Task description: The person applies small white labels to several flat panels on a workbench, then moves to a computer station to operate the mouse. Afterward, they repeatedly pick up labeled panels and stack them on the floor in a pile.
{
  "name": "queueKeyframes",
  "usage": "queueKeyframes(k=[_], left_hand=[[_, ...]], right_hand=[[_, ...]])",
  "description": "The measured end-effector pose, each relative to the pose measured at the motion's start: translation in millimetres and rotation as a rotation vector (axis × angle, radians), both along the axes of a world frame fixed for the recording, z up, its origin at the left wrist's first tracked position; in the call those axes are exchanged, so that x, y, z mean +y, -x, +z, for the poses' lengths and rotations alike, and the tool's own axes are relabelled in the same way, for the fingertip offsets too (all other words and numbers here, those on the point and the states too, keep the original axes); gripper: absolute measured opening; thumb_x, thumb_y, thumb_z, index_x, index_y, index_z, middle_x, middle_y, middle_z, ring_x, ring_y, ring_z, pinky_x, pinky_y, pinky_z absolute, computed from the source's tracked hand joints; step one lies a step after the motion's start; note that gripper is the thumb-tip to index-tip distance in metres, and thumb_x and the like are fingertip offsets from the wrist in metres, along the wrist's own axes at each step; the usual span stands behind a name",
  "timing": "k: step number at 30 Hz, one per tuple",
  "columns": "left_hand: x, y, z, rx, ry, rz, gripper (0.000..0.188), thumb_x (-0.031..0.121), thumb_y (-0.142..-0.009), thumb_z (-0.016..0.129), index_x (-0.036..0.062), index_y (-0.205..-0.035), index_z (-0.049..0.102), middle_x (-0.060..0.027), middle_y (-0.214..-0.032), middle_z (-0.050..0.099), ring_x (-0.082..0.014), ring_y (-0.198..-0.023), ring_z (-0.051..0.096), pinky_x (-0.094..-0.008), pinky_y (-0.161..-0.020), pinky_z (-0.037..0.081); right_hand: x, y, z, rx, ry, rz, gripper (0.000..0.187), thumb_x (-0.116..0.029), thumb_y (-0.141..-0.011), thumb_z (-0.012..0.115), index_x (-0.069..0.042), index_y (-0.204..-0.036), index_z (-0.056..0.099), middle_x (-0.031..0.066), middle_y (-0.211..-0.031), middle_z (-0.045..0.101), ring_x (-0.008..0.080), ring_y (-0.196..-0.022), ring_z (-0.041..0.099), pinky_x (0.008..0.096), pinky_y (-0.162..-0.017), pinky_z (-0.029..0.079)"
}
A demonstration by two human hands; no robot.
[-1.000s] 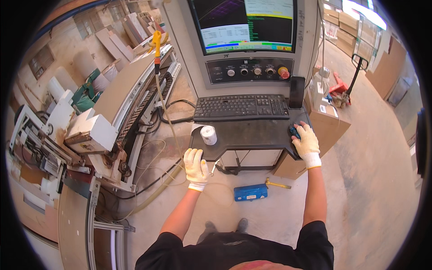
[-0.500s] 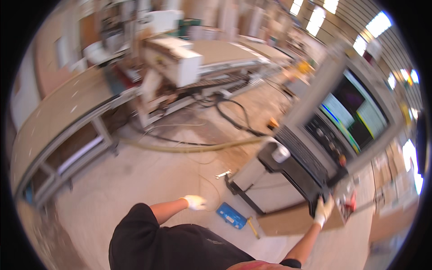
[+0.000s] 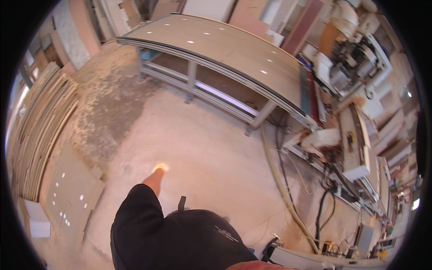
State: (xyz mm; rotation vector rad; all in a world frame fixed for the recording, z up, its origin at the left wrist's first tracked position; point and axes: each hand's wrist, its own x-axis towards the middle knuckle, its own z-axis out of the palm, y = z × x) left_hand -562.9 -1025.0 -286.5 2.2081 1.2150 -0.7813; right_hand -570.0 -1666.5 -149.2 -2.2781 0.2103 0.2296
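My left hand (image 3: 160, 167), in a pale glove, hangs out over the pale floor (image 3: 202, 148). It shows as a small bright patch at the end of my bare forearm, and its fingers cannot be made out. Nothing is seen in contact with it. My right hand is out of view. Beyond the floor stands a long table (image 3: 229, 45) with a brown top and a metal frame. At the lower right edge, part of a light-coloured cabinet (image 3: 294, 258) with black fittings shows.
A yellowish hose (image 3: 280, 182) and black cables (image 3: 321, 211) run across the floor at right, beside a machine (image 3: 355, 139). Stacked boards (image 3: 42, 130) stand at left, with a leaning panel (image 3: 69, 193) close by. More panels line the back.
The view has swung left, so the table now lies ahead and the console screen is gone. My right hand, earlier at the console's edge, has left the view.
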Motion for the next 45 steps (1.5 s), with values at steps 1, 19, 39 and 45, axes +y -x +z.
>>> queueKeyframes(k=[1,19,39,45], left_hand=[[2,-16,9,-0.074,0.001,-0.132,0.044,0.03,-0.095,0.05,0.0069,-0.121,0.076,-0.0223,-0.129,0.07,-0.0396,-0.121,0.067,-0.0505,-0.102,0.052],[99,136,1,-0.099,-0.195,1.486,0.035,0.034,-0.088,0.068,0.0144,-0.114,0.08,-0.0145,-0.122,0.075,-0.0343,-0.117,0.071,-0.0473,-0.094,0.057],[502,-433,25,-0.821,0.755,0.821,0.043,0.025,-0.105,0.059,0.0066,-0.144,0.056,-0.0173,-0.139,0.062,-0.0328,-0.097,0.076,-0.0427,-0.076,0.064],[491,-749,128,-0.782,1.032,0.219,0.065,0.027,-0.102,0.068,0.0057,-0.158,0.04,-0.0198,-0.158,0.046,-0.0319,-0.122,0.066,-0.0427,-0.095,0.06]], right_hand=[[35,-14,-20,0.146,0.016,0.129,0.04,-0.017,-0.098,0.058,-0.001,-0.133,0.066,0.0232,-0.121,0.073,0.0322,-0.106,0.072,0.0424,-0.09,0.057],[581,-566,-163,-0.732,0.42,2.347,0.05,-0.016,-0.092,0.06,0.002,-0.139,0.059,0.0204,-0.107,0.074,0.0334,-0.093,0.073,0.0457,-0.086,0.058],[733,-723,5,0.673,0.477,0.813,0.06,-0.021,-0.099,0.059,-0.007,-0.156,0.047,0.0142,-0.099,0.076,0.0217,-0.075,0.073,0.0368,-0.064,0.06],[650,-753,-4,0.449,0.033,0.292,0.043,-0.009,-0.097,0.05,-0.004,-0.137,0.064,0.0119,-0.09,0.072,0.0198,-0.071,0.071,0.0365,-0.067,0.061]])
